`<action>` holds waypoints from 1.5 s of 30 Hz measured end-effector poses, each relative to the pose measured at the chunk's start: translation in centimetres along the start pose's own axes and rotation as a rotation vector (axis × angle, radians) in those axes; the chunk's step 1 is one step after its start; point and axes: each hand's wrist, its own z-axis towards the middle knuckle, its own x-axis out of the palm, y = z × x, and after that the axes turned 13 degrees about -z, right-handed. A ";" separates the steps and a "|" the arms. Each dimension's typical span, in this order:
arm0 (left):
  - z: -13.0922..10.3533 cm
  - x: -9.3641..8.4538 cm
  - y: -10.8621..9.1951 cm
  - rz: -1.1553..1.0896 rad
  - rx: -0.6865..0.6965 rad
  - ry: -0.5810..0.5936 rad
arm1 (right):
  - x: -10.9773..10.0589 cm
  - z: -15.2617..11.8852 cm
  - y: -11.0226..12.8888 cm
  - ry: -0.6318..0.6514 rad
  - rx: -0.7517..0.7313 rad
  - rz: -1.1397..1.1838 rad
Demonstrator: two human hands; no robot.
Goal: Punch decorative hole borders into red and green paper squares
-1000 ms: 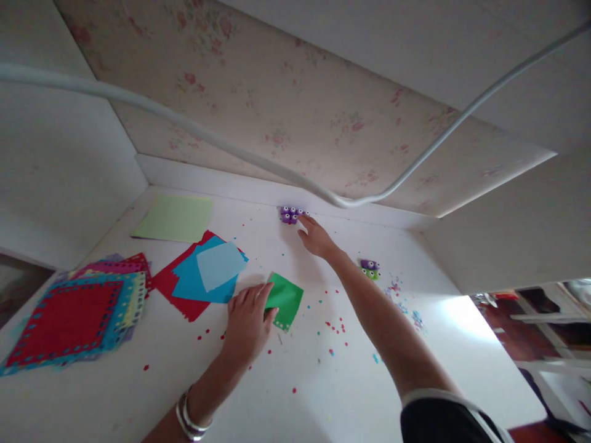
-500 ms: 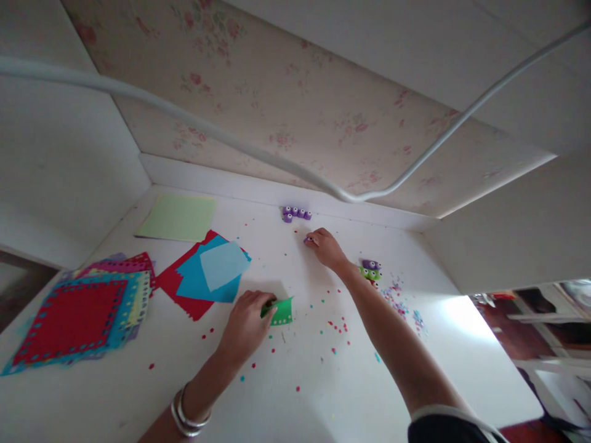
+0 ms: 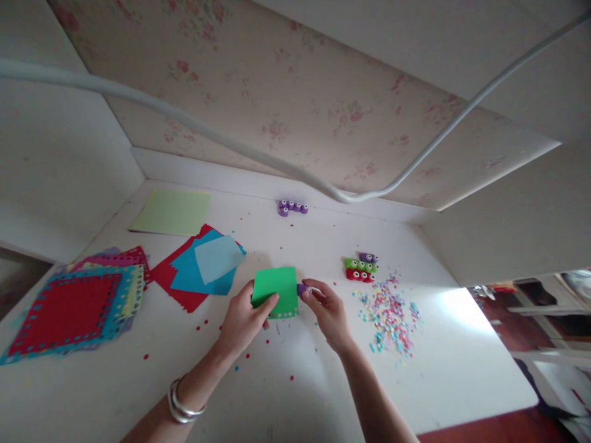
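L hand (image 3: 246,315) pinches green sheet (image 3: 278,289); R hand (image 3: 329,312) grips purple punch (image 3: 303,290) at sheet's R edge. Blue paper (image 3: 203,271) lies L of sheet, confetti (image 3: 390,314) to R.

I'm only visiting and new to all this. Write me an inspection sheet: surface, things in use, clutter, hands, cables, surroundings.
Surface: white table, with loose paper bits.
Things in use: green paper, holes along its near edge; small purple punch at its right edge.
Clutter: confetti heap at right; punched sheets overlapping at left.
Hands: left hand grips the paper; right hand holds the punch.
Cables: white cord or tube across the view; its ends aren't visible.
Surroundings: flowered wallpaper behind; other hazards, nothing seen.
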 end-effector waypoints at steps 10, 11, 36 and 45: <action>-0.1 -0.2 -0.3 0.019 0.031 -0.028 | 0.0 -0.1 0.3 0.013 -0.052 -0.014; -0.1 -0.2 -0.3 0.031 0.036 -0.030 | 0.0 -0.1 0.3 0.011 -0.057 -0.017; 0.0 -0.1 -0.4 0.040 0.035 -0.016 | 0.1 -0.3 0.5 0.046 -0.177 -0.181; 0.2 -0.2 -0.3 0.039 0.027 0.006 | -0.4 -0.3 0.5 0.043 -0.205 -0.310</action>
